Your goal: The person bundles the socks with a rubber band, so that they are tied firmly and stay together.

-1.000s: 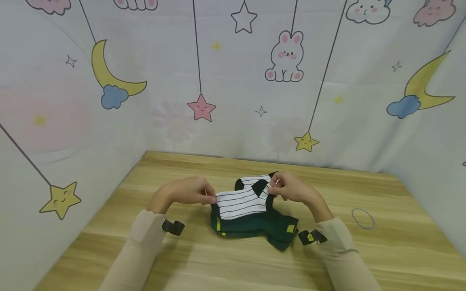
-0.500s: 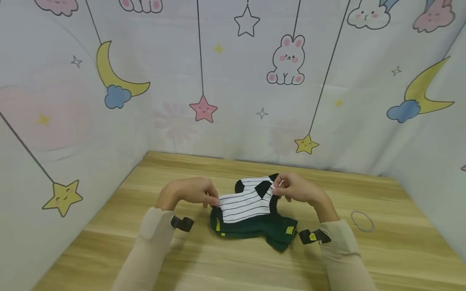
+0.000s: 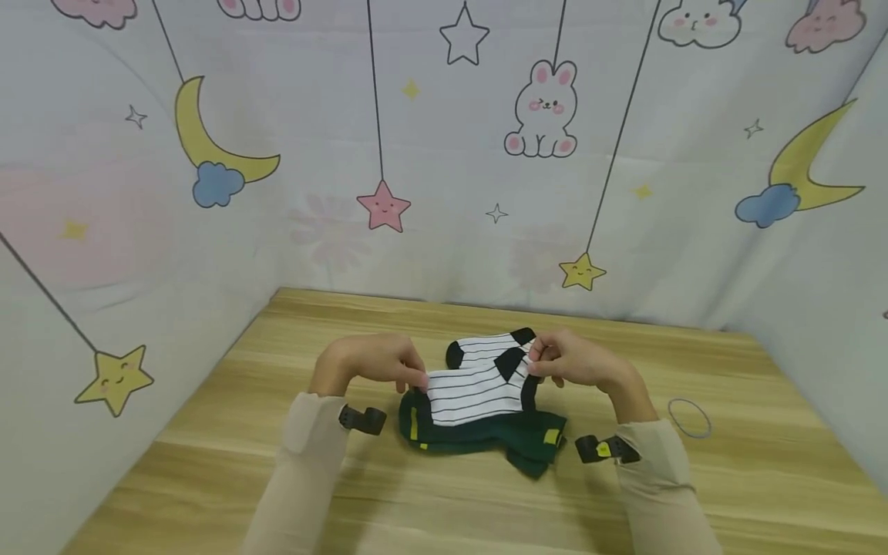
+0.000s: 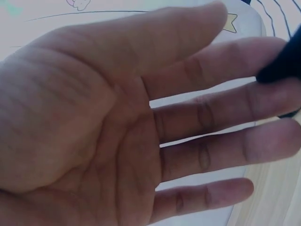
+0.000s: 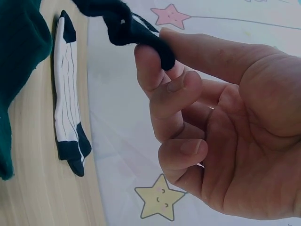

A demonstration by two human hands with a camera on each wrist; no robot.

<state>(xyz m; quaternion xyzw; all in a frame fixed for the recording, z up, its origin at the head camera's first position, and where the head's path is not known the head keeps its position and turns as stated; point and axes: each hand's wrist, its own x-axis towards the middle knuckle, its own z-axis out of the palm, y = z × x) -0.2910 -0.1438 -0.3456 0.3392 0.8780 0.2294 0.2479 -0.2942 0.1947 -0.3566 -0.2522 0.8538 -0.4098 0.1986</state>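
Observation:
In the head view, a white sock (image 3: 472, 398) with thin dark stripes and a black toe, heel and cuff is stretched between both hands over dark green socks (image 3: 479, 434) with yellow marks. My right hand (image 3: 579, 360) pinches its black cuff (image 5: 123, 23) between thumb and index finger; the other fingers curl beneath. My left hand (image 3: 381, 358) is at the toe end. Seen from the left wrist, its fingers are nearly straight, black cloth (image 4: 285, 61) touches the index and middle fingers, and the thumb is apart from it. A second striped sock (image 5: 67, 92) lies behind.
A thin pale ring (image 3: 690, 418) lies on the wooden table (image 3: 416, 509), right of the right hand. White curtains (image 3: 451, 254) printed with stars, moons and rabbits stand around the table's back and sides.
Both hands have shifted slightly right, and the striped sock has moved right with them over the green socks. The green socks and the ring have stayed in place.

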